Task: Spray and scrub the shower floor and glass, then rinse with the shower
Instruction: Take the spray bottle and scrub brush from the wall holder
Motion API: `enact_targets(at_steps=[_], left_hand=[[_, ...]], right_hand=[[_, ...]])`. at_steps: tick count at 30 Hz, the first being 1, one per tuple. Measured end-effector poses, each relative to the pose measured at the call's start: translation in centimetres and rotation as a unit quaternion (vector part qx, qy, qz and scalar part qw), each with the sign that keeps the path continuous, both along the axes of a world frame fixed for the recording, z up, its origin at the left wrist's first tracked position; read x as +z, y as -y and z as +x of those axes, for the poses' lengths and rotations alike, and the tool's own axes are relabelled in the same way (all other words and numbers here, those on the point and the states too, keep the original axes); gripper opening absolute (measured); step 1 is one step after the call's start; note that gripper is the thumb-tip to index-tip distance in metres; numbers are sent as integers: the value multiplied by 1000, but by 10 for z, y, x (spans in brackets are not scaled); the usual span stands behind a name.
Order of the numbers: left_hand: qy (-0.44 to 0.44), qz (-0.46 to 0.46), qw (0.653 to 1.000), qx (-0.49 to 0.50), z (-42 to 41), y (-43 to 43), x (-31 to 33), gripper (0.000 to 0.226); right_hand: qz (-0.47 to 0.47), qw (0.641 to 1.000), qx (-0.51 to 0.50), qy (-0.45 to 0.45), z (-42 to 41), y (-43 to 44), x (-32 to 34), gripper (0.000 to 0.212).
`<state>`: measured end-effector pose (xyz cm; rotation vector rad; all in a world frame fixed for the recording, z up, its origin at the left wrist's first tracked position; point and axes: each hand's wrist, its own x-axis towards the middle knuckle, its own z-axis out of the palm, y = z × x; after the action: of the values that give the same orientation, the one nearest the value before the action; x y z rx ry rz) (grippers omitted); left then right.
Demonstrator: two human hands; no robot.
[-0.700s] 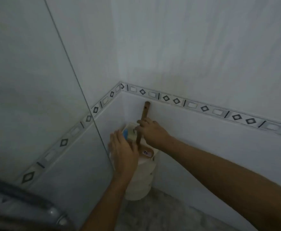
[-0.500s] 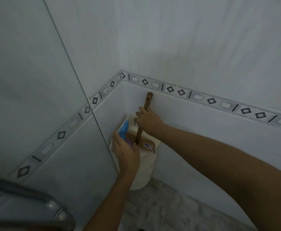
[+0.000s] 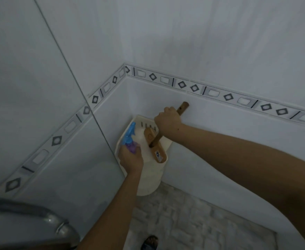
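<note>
So you are at the fetching stage, by my reading: neither spraying nor scrubbing looks begun, and both tools sit at the cream corner caddy (image 3: 144, 179) in the angle of the tiled walls.

Your right hand (image 3: 168, 121) is closed in a full fist round the wooden handle of the scrub brush (image 3: 155, 147). The handle's free end sticks out above and beyond your knuckles toward the wall, while the brush head hangs below the hand, over the caddy's top tray; I cannot tell whether it touches the tray or is just clear of it.

Your left hand (image 3: 131, 159) is curled round the spray bottle (image 3: 130, 137). Its blue trigger head rises just above your fingers, and the purple body is mostly hidden in the grip, so how firmly you hold it cannot be told. The bottle stands at the caddy's left side, next to the glass panel (image 3: 39, 87) on the outside of that hand.

Next, I judge, both tools need lifting clear of the caddy's rim without catching the brush head on the bottle, which is just beside it. Then turn the nozzle away from your fingers toward the glass or down to the stone-patterned shower floor (image 3: 184, 222) beneath your forearms. Keep your right wrist loose, as the long handle lies near the wall behind your hand.
</note>
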<state>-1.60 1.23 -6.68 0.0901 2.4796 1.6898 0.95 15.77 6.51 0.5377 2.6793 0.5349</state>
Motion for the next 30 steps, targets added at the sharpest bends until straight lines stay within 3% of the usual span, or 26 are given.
enact_targets(at_steps=[4, 10, 14, 16, 19, 22, 23, 29, 30], left_hand=[[-45, -32, 998, -22, 2, -3, 13, 5], [-128, -58, 968, -207, 40, -21, 7, 27], [-56, 58, 945, -317, 92, -45, 25, 23], [-16, 94, 926, -365, 125, -63, 32, 28], [35, 100, 885, -452, 188, -93, 30, 10], [62, 103, 849, -514, 251, -120, 29, 12], [64, 105, 835, -536, 275, -127, 29, 6], [88, 33, 765, -637, 383, -144, 4, 27], [85, 16, 753, -652, 401, -148, -6, 23]], right_hand=[[-41, 997, -64, -27, 42, -9, 16, 20], [-140, 962, -232, -29, 154, -27, 26, 22], [-215, 906, -363, -23, 252, -40, 25, 29], [-252, 862, -439, -25, 307, -44, 17, 26], [-279, 797, -535, -24, 396, -40, 1, 25], [-302, 734, -607, -43, 475, -30, -21, 27], [-311, 704, -636, -62, 502, -24, -31, 28], [-343, 537, -748, -184, 611, 25, -93, 21], [-349, 495, -768, -208, 626, 32, -105, 21]])
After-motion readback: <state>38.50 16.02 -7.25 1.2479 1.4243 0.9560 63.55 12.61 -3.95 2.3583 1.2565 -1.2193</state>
